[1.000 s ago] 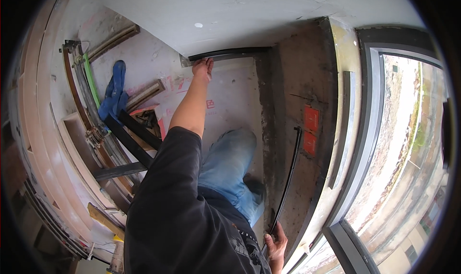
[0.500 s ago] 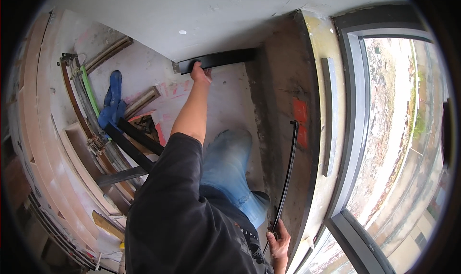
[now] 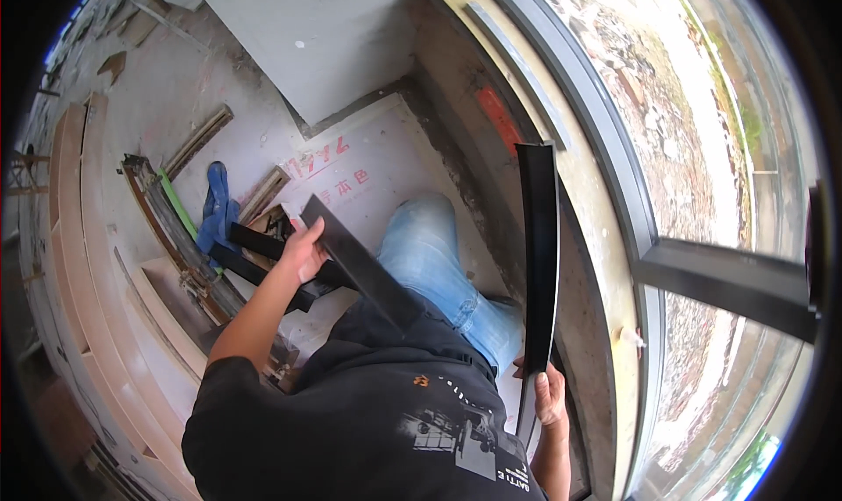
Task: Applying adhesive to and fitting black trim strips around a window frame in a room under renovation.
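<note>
In my left hand [image 3: 303, 251] is a short black skirting strip [image 3: 364, 268], gripped near its upper end and slanting down to the right across my lap. My right hand [image 3: 550, 396] is closed round the lower part of a long black strip [image 3: 538, 229] with a raised edge. That strip stands nearly upright along the low wall, its top end close to an orange patch [image 3: 498, 119]. The fingers of my right hand are partly hidden behind the strip.
Blue cloth [image 3: 216, 211] lies over black bars left of my knee. Old metal rails [image 3: 200, 141] and pale wooden boards [image 3: 68, 229] lie farther left. A grey wall corner [image 3: 307, 53] stands ahead. At right runs a yellowish sill [image 3: 605, 246] beside a window frame [image 3: 653, 264].
My left hand has drawn the short strip away from the wall's base, back toward my lap. My right hand has raised and turned the long strip so its broad face shows.
</note>
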Motion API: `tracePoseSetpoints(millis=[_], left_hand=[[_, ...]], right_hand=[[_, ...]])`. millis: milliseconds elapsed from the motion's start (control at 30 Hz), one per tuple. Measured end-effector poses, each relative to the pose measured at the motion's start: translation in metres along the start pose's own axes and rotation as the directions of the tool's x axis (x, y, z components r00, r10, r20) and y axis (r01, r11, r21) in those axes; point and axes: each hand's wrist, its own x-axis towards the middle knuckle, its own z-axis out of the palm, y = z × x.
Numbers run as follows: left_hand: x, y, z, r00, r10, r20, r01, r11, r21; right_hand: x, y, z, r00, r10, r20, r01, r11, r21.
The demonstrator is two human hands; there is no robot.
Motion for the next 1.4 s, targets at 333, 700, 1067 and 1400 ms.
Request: tracePoseSetpoints(millis=[333, 700, 1067, 1400], left_hand=[[-0.079, -0.068, -0.014, 0.936, -0.266, -0.230, 0.243, 0.019, 0.970], [-0.205, -0.073, 0.086, 0.837, -0.093, 0.539, -0.538, -0.310, 0.784], [-0.157, -0.078, 0.150, 0.651, -0.193, 0.734, -0.748, -0.327, 0.577], [-0.178, -0.033, 0.235, 0.595, 0.093, 0.799, -0.785, -0.148, 0.602]], right_hand=[[-0.090, 0.094, 0.022, 0.994, -0.107, -0.014, 0.108, 0.989, 0.102], [-0.118, 0.136, 0.032, 0.997, -0.046, 0.055, 0.037, 0.988, 0.151], [-0.135, 0.144, 0.019, 0.995, 0.079, 0.066, -0.077, 0.997, -0.032], [-0.175, 0.122, 0.018, 1.000, 0.026, 0.007, -0.024, 0.988, -0.154]])
